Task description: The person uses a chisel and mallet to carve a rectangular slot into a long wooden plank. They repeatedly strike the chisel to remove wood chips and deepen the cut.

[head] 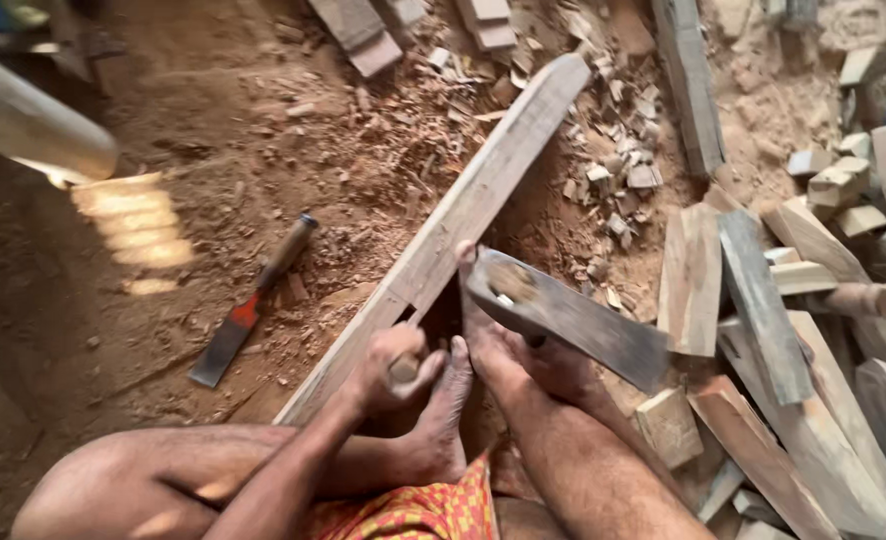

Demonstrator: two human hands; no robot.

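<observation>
A long pale wooden plank (483, 185) lies slanted across the dirt floor, from the upper middle down to my legs. My left hand (391, 372) is closed round a small tool handle, which it holds against the plank's near end; the tool's tip is hidden. My right hand (533, 365) grips a flat dark wooden beater (573, 318) that is raised just right of the plank. My bare foot (446, 410) rests beside the plank between my two hands.
A chisel (248, 310) with a dark handle and a wide blade lies on the ground to the left. Wood chips (613, 170) are scattered along the top. Several cut wooden blocks and boards (763, 310) are piled on the right.
</observation>
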